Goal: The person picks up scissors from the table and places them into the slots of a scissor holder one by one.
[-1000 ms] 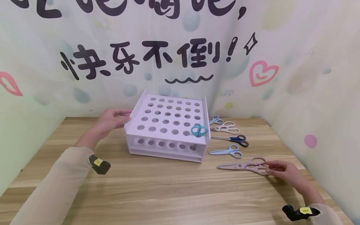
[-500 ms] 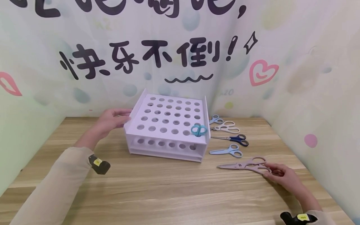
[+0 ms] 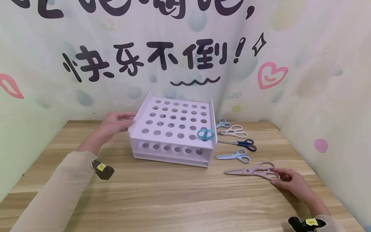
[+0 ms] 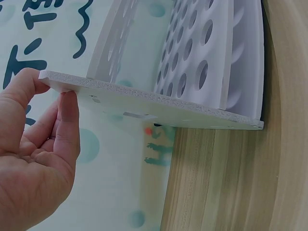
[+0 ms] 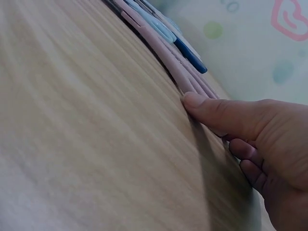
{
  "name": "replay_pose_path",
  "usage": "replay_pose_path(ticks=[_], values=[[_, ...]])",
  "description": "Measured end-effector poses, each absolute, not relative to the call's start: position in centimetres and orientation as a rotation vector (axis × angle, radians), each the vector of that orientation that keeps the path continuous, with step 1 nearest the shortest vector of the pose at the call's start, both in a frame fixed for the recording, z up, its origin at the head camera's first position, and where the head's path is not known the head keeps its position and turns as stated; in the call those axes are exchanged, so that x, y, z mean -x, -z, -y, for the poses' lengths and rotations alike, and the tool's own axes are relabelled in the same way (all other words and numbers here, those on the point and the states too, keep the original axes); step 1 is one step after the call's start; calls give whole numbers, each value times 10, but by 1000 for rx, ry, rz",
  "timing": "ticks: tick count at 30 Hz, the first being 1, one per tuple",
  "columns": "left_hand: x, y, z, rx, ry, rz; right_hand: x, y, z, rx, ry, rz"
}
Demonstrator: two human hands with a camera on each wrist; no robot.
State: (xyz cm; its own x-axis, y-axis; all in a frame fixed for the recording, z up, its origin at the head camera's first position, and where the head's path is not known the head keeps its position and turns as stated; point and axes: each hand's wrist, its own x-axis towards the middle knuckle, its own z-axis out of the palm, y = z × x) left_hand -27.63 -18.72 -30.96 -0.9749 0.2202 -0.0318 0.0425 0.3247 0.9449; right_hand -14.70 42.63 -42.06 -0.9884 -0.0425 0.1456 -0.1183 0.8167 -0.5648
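Observation:
A white rack [image 3: 171,135] with rows of round holes stands at the table's back. My left hand [image 3: 116,124] is at its left side panel; in the left wrist view the thumb and a finger of that hand [image 4: 43,159] pinch the panel's edge [image 4: 144,103]. Teal-handled scissors [image 3: 205,134] sit in a hole at the rack's front right corner, handles up. At the right, pink scissors [image 3: 252,170] lie flat, blades pointing left. My right hand [image 3: 292,183] pinches their handle end; the right wrist view shows the thumb [image 5: 207,103] on the pink handle.
Right of the rack lie light blue scissors [image 3: 234,156], dark blue scissors [image 3: 243,144], white scissors [image 3: 233,131] and another blue pair [image 3: 222,123] partly hidden by the rack. A printed curtain [image 3: 185,87] hangs behind the wooden table [image 3: 162,196].
My right hand has shifted slightly left and nearer, its thumb now at the near side of the pink handle. The left hand and the rack have stayed put.

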Motion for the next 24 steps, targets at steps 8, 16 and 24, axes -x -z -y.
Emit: replay_pose_path(ticks=[8,16,24], values=[[276,308,187,-225,-1692,-2448,150,421,-431,-107,-999,2901],[276,308,187,-213,-1692,-2445,150,417,-431,-137,-1089,2915],[276,308,186,-207,-1697,-2447,151,411,-432,-150,-1164,2905]])
